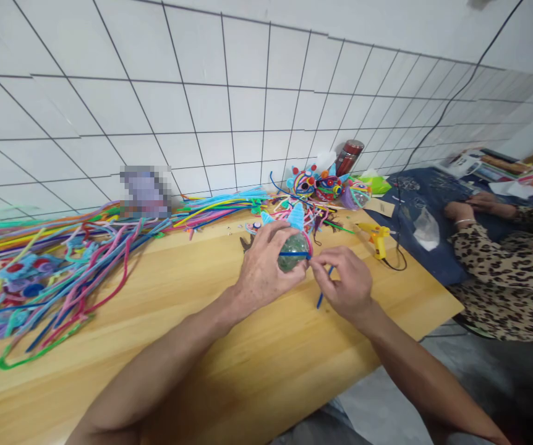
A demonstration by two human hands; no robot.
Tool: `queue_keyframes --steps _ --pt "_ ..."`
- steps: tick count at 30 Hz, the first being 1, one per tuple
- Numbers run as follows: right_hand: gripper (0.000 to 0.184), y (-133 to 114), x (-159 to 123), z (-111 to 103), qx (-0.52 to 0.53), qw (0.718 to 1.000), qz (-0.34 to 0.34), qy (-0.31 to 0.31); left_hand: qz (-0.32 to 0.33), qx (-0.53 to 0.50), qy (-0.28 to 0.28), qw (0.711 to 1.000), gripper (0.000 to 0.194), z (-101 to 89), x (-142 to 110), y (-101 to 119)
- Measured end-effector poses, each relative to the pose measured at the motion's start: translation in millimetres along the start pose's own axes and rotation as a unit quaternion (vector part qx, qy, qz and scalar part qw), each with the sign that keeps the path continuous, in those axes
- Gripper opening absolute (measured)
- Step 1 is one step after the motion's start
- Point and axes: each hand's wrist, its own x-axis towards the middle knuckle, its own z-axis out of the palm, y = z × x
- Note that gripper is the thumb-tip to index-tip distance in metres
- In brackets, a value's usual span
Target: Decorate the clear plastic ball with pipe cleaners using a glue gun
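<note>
My left hand (266,262) is wrapped round a clear greenish ball (293,252) above the wooden table. Two light-blue fuzzy ears (296,216) stick up from the ball's top, and a pink strip edges its right side. Across the ball's front runs a dark-blue pipe cleaner (321,301), whose loose end hangs below my right hand (344,279). The thumb and forefinger of that hand pinch the pipe cleaner at the ball's right edge. Dark-handled pliers or scissors lie partly hidden behind my left hand.
Colourful pipe cleaners (109,247) cover the table's left and back. Finished fuzzy figures (303,181) and a red flask (350,156) stand by the wall. A yellow glue gun (378,240) lies to the right. Beyond it, a person in a leopard-print sleeve (489,250) works at a blue-covered table.
</note>
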Motion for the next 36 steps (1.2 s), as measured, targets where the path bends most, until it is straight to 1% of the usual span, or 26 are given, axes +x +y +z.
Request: queue_keyframes --steps 1,2,3,5,6,7,8,9,11,12,13,14,15,16,18,19,21,24,25,27,29,30,32,33,34,36 --pt "0.013 -0.9 -2.1 1.0 -0.011 0.999 -0.036 0.006 -0.002 -0.001 0.000 1.000 0.047 0.0 0.2 -0.5" --pt "0.013 -1.1 -3.1 1.7 -0.011 0.999 -0.043 0.005 -0.004 -0.003 0.000 1.000 0.047 -0.1 0.4 -0.6" --pt "0.011 -0.5 -3.1 1.9 -0.004 1.000 -0.018 0.003 -0.006 -0.006 -0.001 1.000 0.047 -0.1 0.5 -0.4" --pt "0.008 2.5 -0.3 1.3 0.039 0.995 0.087 -0.021 -0.009 -0.011 -0.005 1.000 0.047 -0.1 0.4 0.7" --pt "0.011 4.1 1.5 0.7 0.071 0.987 0.142 -0.041 -0.007 -0.012 -0.008 1.000 0.047 0.0 0.2 1.4" --pt "0.014 5.2 2.9 0.1 0.097 0.977 0.182 -0.058 -0.005 -0.012 -0.011 1.000 0.047 0.1 0.0 2.1" --pt "0.015 5.7 3.3 -0.3 0.112 0.971 0.200 -0.066 -0.004 -0.011 -0.013 1.000 0.048 0.2 -0.3 2.4" --pt "0.015 5.4 2.7 -0.6 0.111 0.973 0.191 -0.064 -0.005 -0.009 -0.014 1.000 0.048 0.4 -0.6 2.5" --pt "0.010 3.4 -1.3 -0.6 0.071 0.990 0.116 -0.038 -0.007 -0.006 -0.013 1.000 0.048 0.7 -0.8 1.7" --pt "0.008 2.4 -3.8 -0.4 0.049 0.996 0.073 -0.027 -0.007 -0.005 -0.013 1.000 0.048 0.8 -0.9 1.0" --pt "0.008 1.9 -5.8 -0.2 0.037 0.998 0.047 -0.024 -0.007 -0.004 -0.012 1.000 0.048 0.9 -0.9 0.3" --pt "0.007 2.1 -7.0 0.0 0.036 0.998 0.048 -0.024 -0.006 -0.004 -0.012 1.000 0.048 1.0 -0.9 -0.2" --pt "0.007 3.1 -7.0 0.2 0.049 0.995 0.079 -0.026 -0.006 -0.004 -0.012 1.000 0.047 1.2 -1.0 -0.5" --pt "0.010 4.8 -5.9 0.3 0.073 0.988 0.130 -0.030 -0.006 -0.005 -0.014 1.000 0.048 1.3 -1.1 -0.4" --pt "0.019 8.5 -1.6 0.6 0.142 0.960 0.236 -0.048 -0.005 -0.007 -0.018 1.000 0.049 1.6 -1.5 0.3" --pt "0.024 10.0 0.8 0.6 0.172 0.946 0.269 -0.057 -0.004 -0.008 -0.021 1.000 0.049 1.7 -1.8 0.8" --pt "0.028 11.5 4.0 0.1 0.203 0.933 0.292 -0.055 -0.008 -0.007 -0.024 1.000 0.049 1.6 -1.9 1.4" --pt "0.029 14.8 2.5 -4.2 0.216 0.930 0.299 0.000 -0.022 -0.002 -0.023 1.000 0.048 0.3 -0.7 0.0" --pt "0.029 18.0 0.3 -6.6 0.226 0.925 0.306 0.004 -0.022 -0.002 -0.021 1.000 0.048 -0.5 0.1 -1.0" --pt "0.028 28.9 -6.7 -11.8 0.240 0.914 0.324 -0.030 -0.017 -0.004 -0.017 1.000 0.046 -1.9 1.9 -3.5" --pt "0.026 44.3 -17.4 -15.1 0.218 0.913 0.332 -0.096 -0.010 -0.006 -0.016 1.000 0.044 -2.6 3.6 -6.2" --pt "0.025 52.4 -23.8 -15.4 0.186 0.919 0.322 -0.133 -0.009 -0.006 -0.017 1.000 0.044 -2.6 4.2 -7.5" --pt "0.026 66.3 -36.7 -13.0 0.099 0.934 0.283 -0.192 -0.008 -0.009 -0.019 1.000 0.045 -1.7 4.7 -10.0" --pt "0.029 70.9 -42.2 -10.8 0.060 0.940 0.264 -0.209 -0.008 -0.010 -0.021 1.000 0.045 -1.0 4.7 -11.1" --pt "0.033 73.3 -46.1 -8.7 0.028 0.944 0.249 -0.214 -0.010 -0.013 -0.022 1.000 0.046 -0.2 4.4 -12.2" --pt "0.038 70.9 -47.8 -7.9 -0.011 0.955 0.235 -0.181 -0.014 -0.021 -0.025 0.999 0.046 1.2 3.7 -14.0"
